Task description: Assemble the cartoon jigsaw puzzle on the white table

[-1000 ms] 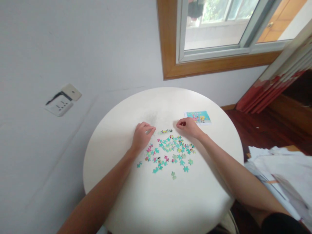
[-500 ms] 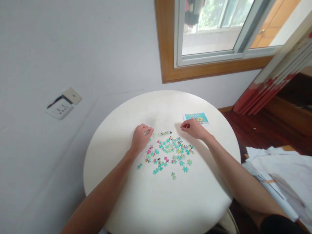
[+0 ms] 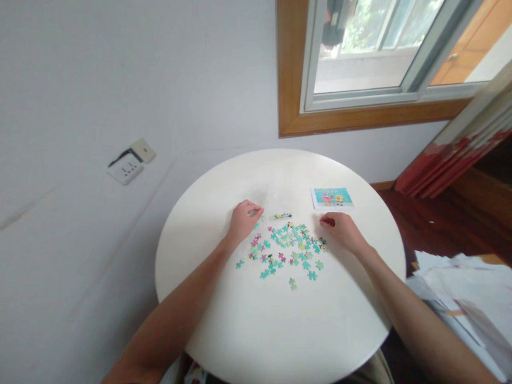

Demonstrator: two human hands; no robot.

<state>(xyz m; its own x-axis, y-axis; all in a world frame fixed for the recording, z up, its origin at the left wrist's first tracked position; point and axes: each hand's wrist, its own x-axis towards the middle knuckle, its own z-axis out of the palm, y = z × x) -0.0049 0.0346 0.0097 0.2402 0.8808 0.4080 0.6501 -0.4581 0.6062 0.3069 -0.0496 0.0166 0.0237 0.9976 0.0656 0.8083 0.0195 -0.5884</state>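
Observation:
On the round white table [image 3: 240,176] lies a loose spread of jigsaw puzzle pieces [image 3: 286,238], mostly turquoise with some pink and yellow. My left hand [image 3: 243,220] is at the far left of the spread, thumb and forefinger pinched together; anything between them is too small to make out. A short joined strip of pieces [image 3: 281,216] lies just right of those fingertips. Right of the spread is my right hand [image 3: 343,230], its fingers curled closed, with whatever they hold hidden. A picture card [image 3: 332,198] with cartoon figures lies flat beyond it.
Behind the table rises a white wall [image 3: 200,80] with a socket [image 3: 126,167] hanging loose. A wood-framed window [image 3: 290,80] and a red-and-white curtain [image 3: 436,160] are to the right. Stacked papers [image 3: 472,288] sit beside the table's right edge.
My right hand has drawn back toward me, off the picture card, which is now uncovered. My left hand keeps its pinch in about the same place. The camera view has turned slightly left.

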